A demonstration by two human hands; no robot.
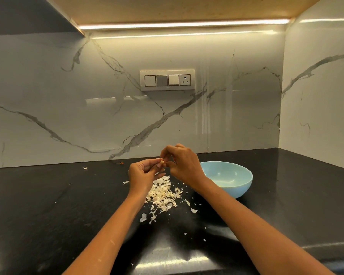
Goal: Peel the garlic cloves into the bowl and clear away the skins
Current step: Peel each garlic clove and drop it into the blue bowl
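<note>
Garlic clove (162,162): small, pale, pinched between both hands above the worktop (48,195), left of the bowl (229,178). Bowl: round, glossy light blue; contents not discernible. Skins (161,193): thin, papery flakes heaped on the polished black worktop below the hands. Left hand (144,173) and right hand (182,163): fingers curled, meeting on the clove.

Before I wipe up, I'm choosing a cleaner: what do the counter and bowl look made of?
Counter: dark polished stone, probably granite; it is faintly speckled and mirrors the strip light. Bowl: smooth, glossy pale blue, either glazed ceramic or melamine; the look doesn't settle which.
</note>
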